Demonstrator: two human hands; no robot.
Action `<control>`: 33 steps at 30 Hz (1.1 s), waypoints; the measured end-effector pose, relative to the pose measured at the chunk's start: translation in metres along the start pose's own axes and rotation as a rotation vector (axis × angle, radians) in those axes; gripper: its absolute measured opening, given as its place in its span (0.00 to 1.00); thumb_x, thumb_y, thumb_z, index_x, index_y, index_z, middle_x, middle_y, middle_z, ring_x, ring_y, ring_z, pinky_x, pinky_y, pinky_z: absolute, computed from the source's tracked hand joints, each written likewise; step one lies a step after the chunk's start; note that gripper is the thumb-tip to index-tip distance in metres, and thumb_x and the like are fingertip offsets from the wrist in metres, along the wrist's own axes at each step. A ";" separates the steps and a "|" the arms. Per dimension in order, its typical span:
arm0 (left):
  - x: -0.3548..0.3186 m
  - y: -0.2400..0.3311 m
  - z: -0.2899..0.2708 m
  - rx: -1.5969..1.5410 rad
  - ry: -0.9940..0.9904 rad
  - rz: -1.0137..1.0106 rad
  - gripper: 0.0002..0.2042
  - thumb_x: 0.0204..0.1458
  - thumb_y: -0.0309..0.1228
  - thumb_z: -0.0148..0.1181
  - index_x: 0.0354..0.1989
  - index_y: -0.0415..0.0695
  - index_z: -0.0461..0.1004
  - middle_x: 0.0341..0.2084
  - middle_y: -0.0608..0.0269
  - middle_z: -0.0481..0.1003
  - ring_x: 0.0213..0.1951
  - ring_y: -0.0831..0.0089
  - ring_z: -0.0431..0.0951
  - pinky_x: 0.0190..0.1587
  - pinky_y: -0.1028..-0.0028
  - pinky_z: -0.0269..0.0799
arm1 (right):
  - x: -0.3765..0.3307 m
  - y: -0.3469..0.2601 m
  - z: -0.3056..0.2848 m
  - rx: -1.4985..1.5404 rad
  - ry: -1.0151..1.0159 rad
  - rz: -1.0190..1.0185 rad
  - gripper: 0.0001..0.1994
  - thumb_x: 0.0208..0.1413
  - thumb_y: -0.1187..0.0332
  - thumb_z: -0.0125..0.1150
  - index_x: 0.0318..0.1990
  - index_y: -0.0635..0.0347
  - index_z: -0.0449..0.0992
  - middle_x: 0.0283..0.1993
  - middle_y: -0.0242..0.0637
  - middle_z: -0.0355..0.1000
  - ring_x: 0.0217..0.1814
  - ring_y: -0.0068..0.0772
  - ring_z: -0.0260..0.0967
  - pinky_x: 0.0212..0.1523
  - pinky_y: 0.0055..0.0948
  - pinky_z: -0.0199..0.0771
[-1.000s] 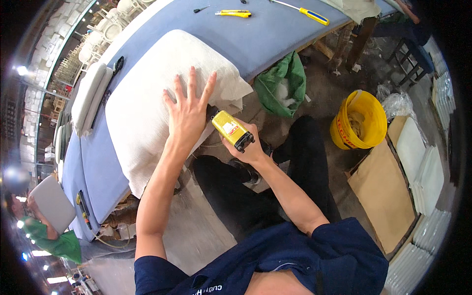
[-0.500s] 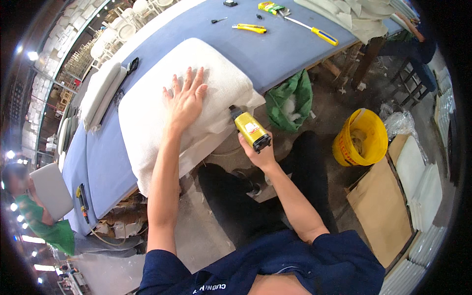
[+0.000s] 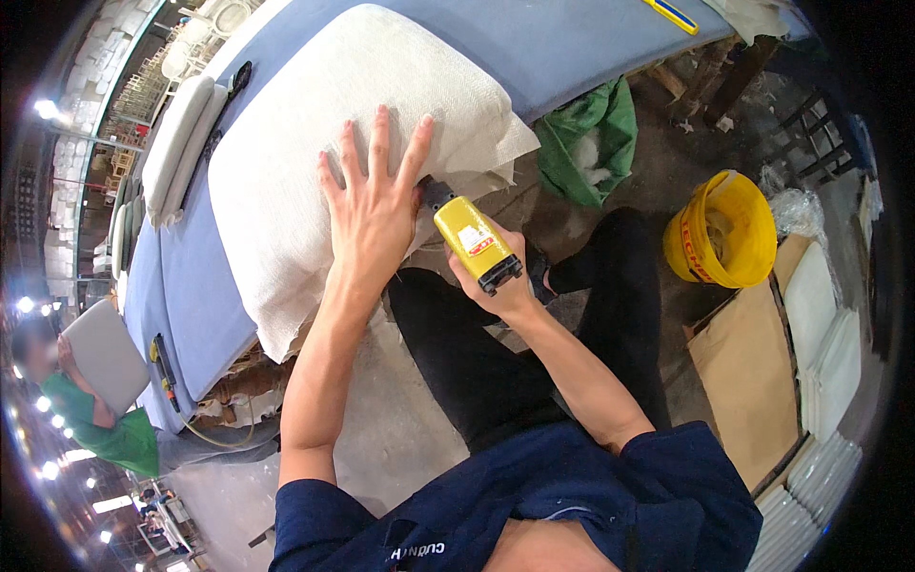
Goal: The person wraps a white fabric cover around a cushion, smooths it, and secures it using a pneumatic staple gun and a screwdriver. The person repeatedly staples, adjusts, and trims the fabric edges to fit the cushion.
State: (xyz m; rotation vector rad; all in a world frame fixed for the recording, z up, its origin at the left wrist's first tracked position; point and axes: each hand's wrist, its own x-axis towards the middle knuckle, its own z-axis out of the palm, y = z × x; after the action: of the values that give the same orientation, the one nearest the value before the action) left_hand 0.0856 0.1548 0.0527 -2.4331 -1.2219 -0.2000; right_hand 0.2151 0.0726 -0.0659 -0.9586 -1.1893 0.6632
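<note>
A padded seat cushion in off-white woven fabric [image 3: 276,143] lies on the blue-covered table, its loose cloth edge hanging over the near side. My left hand [image 3: 372,205] presses flat on it with fingers spread. In my right hand [image 3: 500,286] is a yellow staple gun [image 3: 474,238], gripped below its body. The gun's dark nose meets the cushion's near edge, close beside my left thumb. Whether the nose touches the fabric is hidden.
Past the cushion spreads the blue table [image 3: 543,57], with a screwdriver [image 3: 675,14] at the far edge. Stacked cushions [image 3: 181,143] stand left. A green bag [image 3: 591,143], a yellow bucket [image 3: 721,234] and cardboard [image 3: 748,367] are on the right. At far left, a person [image 3: 100,410] holds a grey panel.
The staple gun has shifted left along the cushion's near edge. My left hand has slid nearer that edge, beside the gun's nose, and my view has tilted toward me.
</note>
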 end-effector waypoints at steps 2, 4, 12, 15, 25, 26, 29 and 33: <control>0.000 -0.001 0.000 0.035 -0.008 0.012 0.45 0.54 0.26 0.65 0.80 0.66 0.50 0.79 0.51 0.48 0.76 0.40 0.50 0.71 0.30 0.49 | -0.001 -0.003 0.003 -0.017 -0.010 -0.028 0.13 0.49 0.72 0.72 0.41 0.64 0.78 0.32 0.46 0.79 0.34 0.50 0.82 0.34 0.34 0.79; 0.001 -0.003 0.001 0.030 0.006 0.027 0.46 0.52 0.23 0.63 0.80 0.65 0.50 0.78 0.50 0.49 0.76 0.38 0.50 0.70 0.29 0.49 | 0.000 -0.004 0.003 -0.048 -0.045 0.003 0.11 0.51 0.73 0.69 0.42 0.66 0.78 0.33 0.43 0.79 0.33 0.44 0.82 0.37 0.32 0.80; 0.002 -0.009 -0.011 0.016 -0.067 0.083 0.58 0.40 0.24 0.74 0.81 0.60 0.44 0.80 0.49 0.43 0.76 0.37 0.48 0.70 0.27 0.49 | 0.011 -0.004 -0.005 -0.035 -0.206 -0.080 0.18 0.46 0.70 0.76 0.45 0.66 0.79 0.34 0.48 0.80 0.38 0.49 0.82 0.39 0.37 0.80; 0.000 -0.020 -0.016 0.022 -0.099 0.145 0.59 0.41 0.33 0.77 0.82 0.57 0.43 0.81 0.51 0.41 0.78 0.41 0.45 0.73 0.31 0.47 | 0.010 -0.003 -0.021 -0.099 -0.176 0.063 0.24 0.48 0.67 0.78 0.52 0.69 0.79 0.42 0.48 0.82 0.45 0.39 0.82 0.48 0.32 0.79; -0.011 -0.131 0.008 -0.370 -0.079 -0.350 0.30 0.70 0.55 0.43 0.76 0.55 0.63 0.77 0.57 0.56 0.80 0.58 0.48 0.79 0.49 0.36 | 0.200 -0.099 -0.116 -1.117 -0.159 0.049 0.19 0.55 0.57 0.71 0.44 0.63 0.77 0.41 0.56 0.82 0.47 0.58 0.82 0.51 0.50 0.81; -0.005 -0.123 0.008 -0.382 -0.056 -0.367 0.30 0.69 0.55 0.44 0.75 0.54 0.64 0.77 0.57 0.57 0.80 0.58 0.48 0.79 0.49 0.37 | 0.223 -0.085 -0.123 -1.239 -0.148 0.051 0.20 0.55 0.56 0.71 0.44 0.62 0.76 0.42 0.58 0.82 0.48 0.64 0.80 0.51 0.54 0.80; -0.006 -0.119 0.009 -0.358 -0.029 -0.377 0.29 0.70 0.53 0.43 0.75 0.56 0.64 0.76 0.57 0.60 0.79 0.59 0.51 0.79 0.52 0.40 | 0.263 -0.044 -0.140 -1.249 -0.357 -0.017 0.28 0.56 0.47 0.71 0.59 0.54 0.77 0.49 0.58 0.80 0.58 0.56 0.77 0.60 0.47 0.75; -0.012 -0.124 0.002 -0.412 0.005 -0.383 0.28 0.69 0.53 0.46 0.72 0.54 0.68 0.75 0.57 0.62 0.78 0.60 0.54 0.79 0.51 0.41 | 0.321 0.005 -0.202 -1.238 -0.214 -0.329 0.27 0.63 0.42 0.61 0.61 0.50 0.80 0.66 0.50 0.71 0.67 0.53 0.69 0.65 0.52 0.68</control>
State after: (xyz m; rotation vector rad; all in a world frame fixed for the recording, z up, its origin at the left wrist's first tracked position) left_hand -0.0198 0.2129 0.0832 -2.4926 -1.7855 -0.6211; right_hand 0.4957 0.2939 0.0620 -1.6511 -1.9352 -0.3502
